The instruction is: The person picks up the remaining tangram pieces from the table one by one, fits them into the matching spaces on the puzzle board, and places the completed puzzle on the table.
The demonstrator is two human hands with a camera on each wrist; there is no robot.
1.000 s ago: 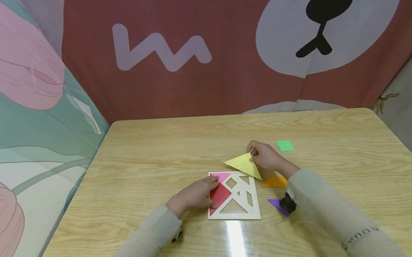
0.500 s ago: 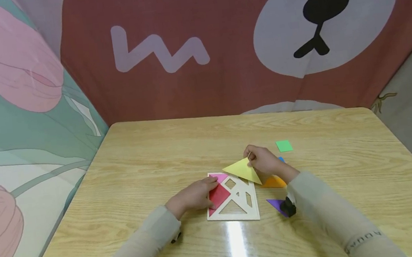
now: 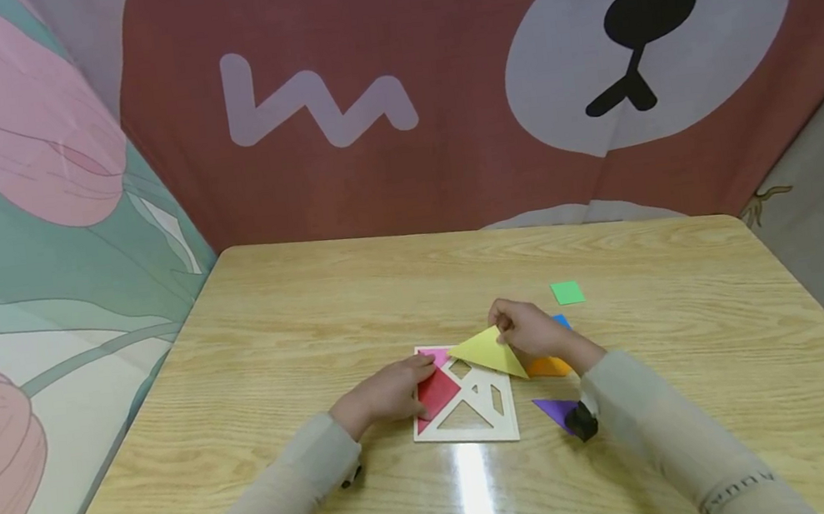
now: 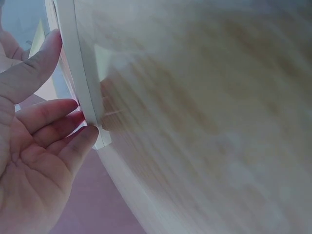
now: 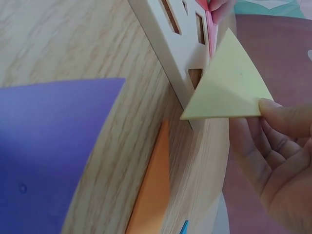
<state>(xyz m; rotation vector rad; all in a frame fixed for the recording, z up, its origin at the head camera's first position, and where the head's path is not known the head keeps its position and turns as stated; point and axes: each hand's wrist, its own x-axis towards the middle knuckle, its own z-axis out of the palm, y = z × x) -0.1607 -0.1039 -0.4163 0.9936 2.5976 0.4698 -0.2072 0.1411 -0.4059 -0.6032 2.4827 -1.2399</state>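
Observation:
A white puzzle board (image 3: 505, 427) with cut-out openings lies on the wooden table. A large red triangle (image 3: 437, 392) and a pink triangle (image 3: 436, 357) fill its left side. My left hand (image 3: 388, 389) rests at that side, fingers extended; in the left wrist view its fingertips (image 4: 90, 131) touch the board's edge. With thumb and fingers, my right hand (image 3: 533, 330) pinches a yellow triangle (image 3: 488, 351) by one corner. The triangle slants over the board's upper right part and covers some openings there. Seen from the right wrist, the thumb (image 5: 280, 114) lies on the yellow face.
An orange piece (image 3: 550, 368) lies right of the board, with a blue piece (image 3: 563, 321) partly hidden behind the right wrist. Nearer is a purple triangle (image 3: 552, 412), overlapped by the wrist camera. Farther back lies a green piece (image 3: 568, 292). A printed cloth hangs behind the table.
My right hand has brought the yellow triangle nearer and lower, so it overlaps more of the board. The blue piece has come into view. My left hand stays in place.

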